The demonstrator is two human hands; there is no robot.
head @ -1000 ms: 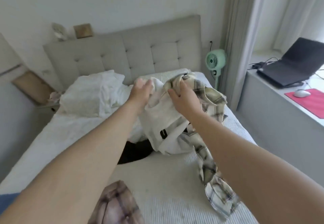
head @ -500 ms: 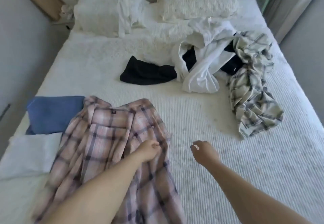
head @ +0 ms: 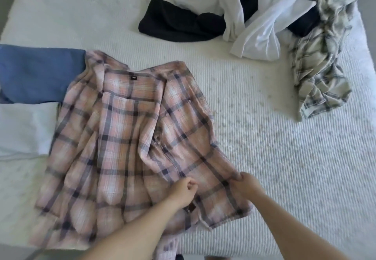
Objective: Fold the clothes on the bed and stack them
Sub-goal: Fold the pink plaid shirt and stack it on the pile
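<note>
The pink plaid flannel shirt lay spread on the white ribbed bed; the left hand and right hand pinched its lower right edge. A folded blue garment touched its collar side; a crumpled clothes pile lay well apart.

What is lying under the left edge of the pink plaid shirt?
The pink plaid shirt overlaps a folded blue garment and a folded white one beside it. How far they reach underneath is hidden. Elsewhere only the bed cover shows around the shirt.
</note>
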